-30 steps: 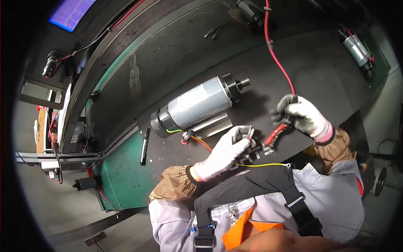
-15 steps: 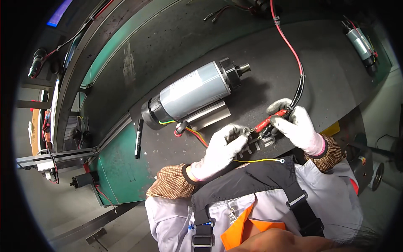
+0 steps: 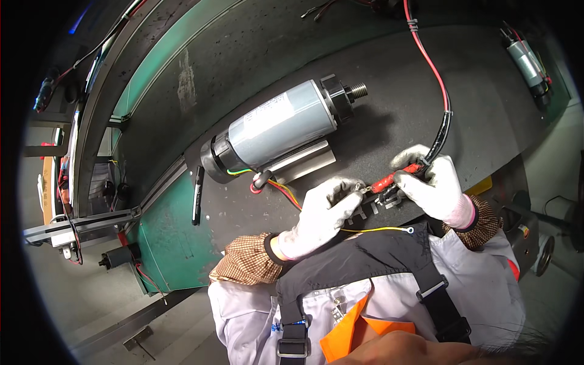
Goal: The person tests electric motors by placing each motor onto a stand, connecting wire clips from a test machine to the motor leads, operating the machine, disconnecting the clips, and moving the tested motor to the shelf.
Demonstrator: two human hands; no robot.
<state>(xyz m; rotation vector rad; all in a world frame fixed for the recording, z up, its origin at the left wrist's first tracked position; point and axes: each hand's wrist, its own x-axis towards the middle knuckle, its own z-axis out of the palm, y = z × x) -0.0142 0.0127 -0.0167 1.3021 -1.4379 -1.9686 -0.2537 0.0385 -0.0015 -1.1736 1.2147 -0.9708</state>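
Observation:
A grey cylindrical electric motor (image 3: pixel 267 131) with black end caps and a threaded shaft lies on the dark work surface. Its coloured lead wires (image 3: pixel 286 193) run out of the near end and pass under my left hand (image 3: pixel 322 210). That gloved hand pinches the metal end of a lead, whose exact shape its fingers hide. My right hand (image 3: pixel 435 188), also gloved, is closed on a red-sleeved clip (image 3: pixel 383 183) at the end of a cable. The clip's tip meets the lead at my left fingertips. A yellow wire (image 3: pixel 377 230) with a ring terminal hangs loose beside my apron.
The red-and-black cable (image 3: pixel 433 61) comes down from the top. A black marker (image 3: pixel 198 194) lies left of the motor. Smaller motors sit at far right (image 3: pixel 526 67) and lower left (image 3: pixel 119 257). A metal frame (image 3: pixel 91 152) stands along the left.
The whole view has shifted slightly. Both hands keep their grips at the same meeting point, with the red clip turned a little flatter.

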